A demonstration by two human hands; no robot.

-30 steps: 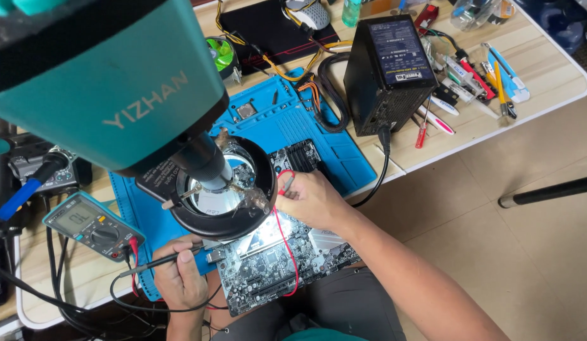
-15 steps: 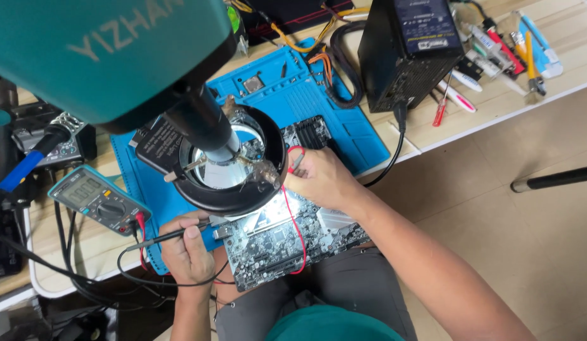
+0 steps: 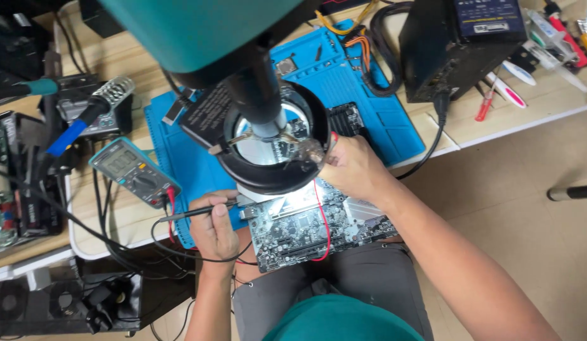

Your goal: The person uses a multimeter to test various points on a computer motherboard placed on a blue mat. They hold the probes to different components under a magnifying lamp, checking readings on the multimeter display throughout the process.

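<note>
At the bench's front edge, a circuit board (image 3: 319,221) lies under a ring light (image 3: 274,145) — the left hand (image 3: 214,230) pinches a black probe (image 3: 192,213), the right hand (image 3: 353,167) grips a red probe (image 3: 322,215); a multimeter (image 3: 134,170) sits to the left

Both forearms are being shown bare, no sleeves reaching the wrists, no watch or rings being seen on the left hand (image 3: 212,228) or the right hand (image 3: 351,169). A teal-green top is being worn, seen at the near edge, and grey trousers are being worn beneath.
</note>
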